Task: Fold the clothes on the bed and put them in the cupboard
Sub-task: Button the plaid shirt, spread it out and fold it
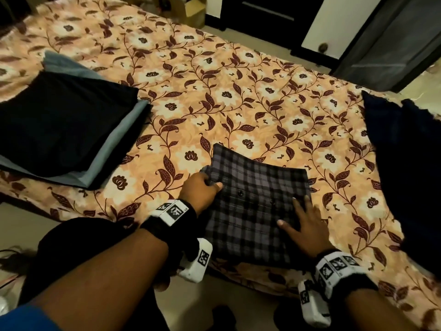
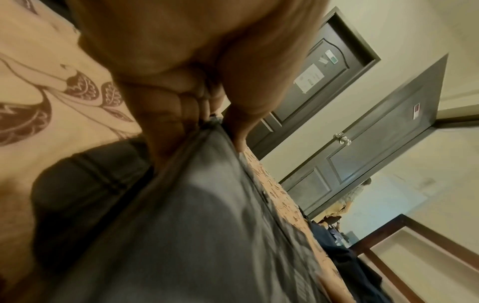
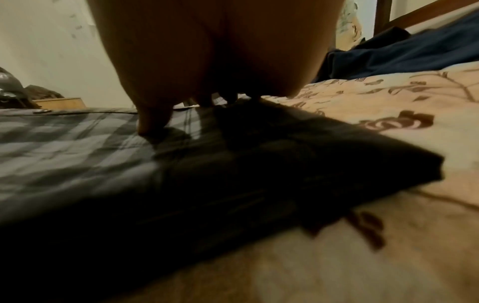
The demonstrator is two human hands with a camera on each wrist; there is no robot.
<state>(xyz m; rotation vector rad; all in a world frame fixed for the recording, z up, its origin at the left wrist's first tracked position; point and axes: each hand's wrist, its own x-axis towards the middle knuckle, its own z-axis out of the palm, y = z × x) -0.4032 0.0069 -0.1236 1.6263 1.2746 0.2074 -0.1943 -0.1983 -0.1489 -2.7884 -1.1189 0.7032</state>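
Note:
A grey and black plaid shirt (image 1: 257, 187) lies partly folded at the near edge of the bed (image 1: 214, 96). My left hand (image 1: 202, 185) grips a fold of cloth at the shirt's left edge, thumb on top. The left wrist view shows that hand (image 2: 197, 106) pinching the grey fabric (image 2: 207, 205). My right hand (image 1: 307, 220) lies flat with spread fingers on the shirt's right side. In the right wrist view the right hand (image 3: 207, 98) presses its fingertips down on the plaid shirt (image 3: 77, 147).
A folded pile of black and grey-blue clothes (image 1: 64, 127) sits on the bed's left. Dark navy clothes (image 1: 405, 151) lie unfolded at the right edge. Beyond the bed stand dark doors (image 1: 391, 39) and a cardboard box (image 1: 191, 8).

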